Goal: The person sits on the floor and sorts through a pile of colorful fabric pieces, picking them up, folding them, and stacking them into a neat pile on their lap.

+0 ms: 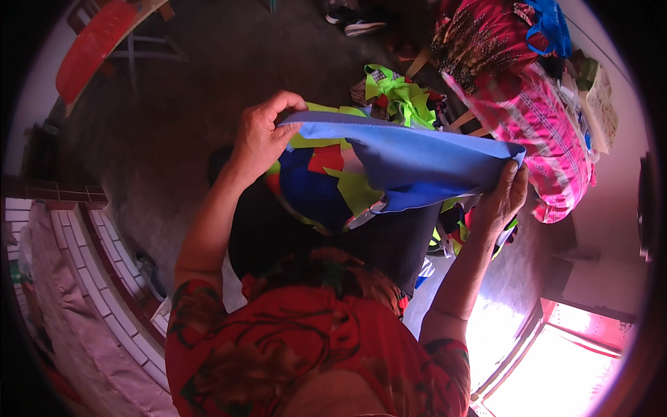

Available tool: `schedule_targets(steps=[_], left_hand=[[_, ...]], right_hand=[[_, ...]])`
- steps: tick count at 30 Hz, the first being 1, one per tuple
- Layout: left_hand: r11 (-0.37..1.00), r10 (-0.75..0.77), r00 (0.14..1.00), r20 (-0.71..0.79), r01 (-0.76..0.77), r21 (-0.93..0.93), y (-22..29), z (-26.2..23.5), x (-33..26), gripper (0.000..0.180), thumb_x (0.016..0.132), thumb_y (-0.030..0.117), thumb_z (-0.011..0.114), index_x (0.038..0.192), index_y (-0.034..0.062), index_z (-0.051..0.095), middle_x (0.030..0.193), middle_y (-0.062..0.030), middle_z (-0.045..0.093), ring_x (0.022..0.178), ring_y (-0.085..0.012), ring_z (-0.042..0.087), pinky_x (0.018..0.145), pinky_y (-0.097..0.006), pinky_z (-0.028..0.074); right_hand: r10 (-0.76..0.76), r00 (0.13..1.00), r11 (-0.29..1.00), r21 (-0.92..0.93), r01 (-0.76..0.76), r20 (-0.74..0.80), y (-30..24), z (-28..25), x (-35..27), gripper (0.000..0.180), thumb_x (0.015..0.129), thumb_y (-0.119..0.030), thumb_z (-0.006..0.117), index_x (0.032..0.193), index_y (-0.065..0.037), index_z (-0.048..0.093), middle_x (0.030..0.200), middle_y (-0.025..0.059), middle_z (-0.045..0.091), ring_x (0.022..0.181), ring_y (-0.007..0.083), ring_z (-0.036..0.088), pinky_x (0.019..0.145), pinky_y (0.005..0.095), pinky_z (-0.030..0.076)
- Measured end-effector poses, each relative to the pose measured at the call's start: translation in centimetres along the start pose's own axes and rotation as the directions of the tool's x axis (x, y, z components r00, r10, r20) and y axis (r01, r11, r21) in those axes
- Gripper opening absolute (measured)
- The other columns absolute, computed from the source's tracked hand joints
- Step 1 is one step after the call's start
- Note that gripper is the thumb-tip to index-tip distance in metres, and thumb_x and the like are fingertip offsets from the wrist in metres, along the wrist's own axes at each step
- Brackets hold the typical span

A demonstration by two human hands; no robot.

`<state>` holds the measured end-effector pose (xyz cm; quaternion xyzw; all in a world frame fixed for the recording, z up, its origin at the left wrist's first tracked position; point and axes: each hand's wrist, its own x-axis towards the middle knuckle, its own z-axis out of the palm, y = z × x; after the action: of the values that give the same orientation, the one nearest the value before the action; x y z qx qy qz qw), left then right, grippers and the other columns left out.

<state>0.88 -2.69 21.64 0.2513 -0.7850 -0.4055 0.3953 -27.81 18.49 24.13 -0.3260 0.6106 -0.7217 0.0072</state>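
Observation:
A piece of light blue cloth [427, 156] is stretched between my two hands above my lap, its long upper edge nearly straight. My left hand [265, 135] pinches its left end between thumb and fingers. At the right end, my right hand [506, 197] grips the corner, with the thumb on the near side. Below the blue cloth, a bundle of coloured fabric pieces [313, 187] in dark blue, red and yellow-green lies over my knees. The stretched cloth covers part of this bundle.
Bright green and dark scraps [403, 97] are heaped beyond my hands. At the right, pink checked cloth [524, 132] and a dark red patterned cloth [479, 42] are draped, with a blue bag [549, 28] above. A red chair [90, 55] stands far left; shoes [361, 26] rest on the floor ahead.

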Motion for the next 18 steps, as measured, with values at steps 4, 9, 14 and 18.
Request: schedule_targets(steps=[4,9,14,18], left_hand=[[0.990,-0.114,0.993,0.009,0.114,-0.080,1.1,-0.9,2.3,0.013,0.084,-0.006,0.058,0.094,0.0010,0.053,0.074,-0.0042,0.059,0.070,-0.0104,0.061,0.061,-0.025,0.047],[0.989,-0.032,0.994,-0.101,0.017,-0.144,-2.5,-0.8,7.3,0.009,0.088,-0.004,0.051,0.096,0.0010,0.051,0.078,-0.0025,0.057,0.064,-0.0073,0.059,0.061,-0.022,0.047],[0.982,0.163,0.976,-0.146,-0.146,0.117,-1.3,-1.2,10.6,0.017,0.085,-0.004,0.056,0.099,0.0029,0.050,0.108,-0.0071,0.064,0.091,-0.0119,0.058,0.075,-0.027,0.046],[0.948,0.301,0.938,-0.173,-0.274,0.164,1.0,-2.1,8.0,0.017,0.083,-0.004,0.057,0.097,0.0025,0.049,0.115,-0.0097,0.062,0.099,-0.0188,0.060,0.082,-0.029,0.046]], right_hand=[[-0.013,0.998,0.999,-0.029,0.015,0.064,0.0,1.8,2.4,0.024,0.099,-0.023,0.051,0.106,-0.002,0.060,0.090,-0.0014,0.060,0.082,0.0054,0.051,0.076,0.0217,0.042],[-0.017,0.952,1.000,0.001,0.018,0.306,2.4,5.6,7.0,0.025,0.099,-0.025,0.048,0.103,-0.003,0.059,0.087,-0.0037,0.056,0.085,0.0047,0.048,0.078,0.0194,0.037],[0.054,0.959,0.995,0.066,-0.075,0.277,4.1,6.7,12.3,0.022,0.099,-0.025,0.047,0.111,-0.011,0.058,0.085,-0.0033,0.058,0.076,0.0047,0.052,0.065,0.0215,0.043],[-0.053,0.920,0.941,0.327,-0.083,0.388,2.4,6.1,13.3,0.021,0.097,-0.020,0.049,0.111,-0.006,0.057,0.100,0.0034,0.062,0.092,0.0113,0.057,0.082,0.0280,0.047]])
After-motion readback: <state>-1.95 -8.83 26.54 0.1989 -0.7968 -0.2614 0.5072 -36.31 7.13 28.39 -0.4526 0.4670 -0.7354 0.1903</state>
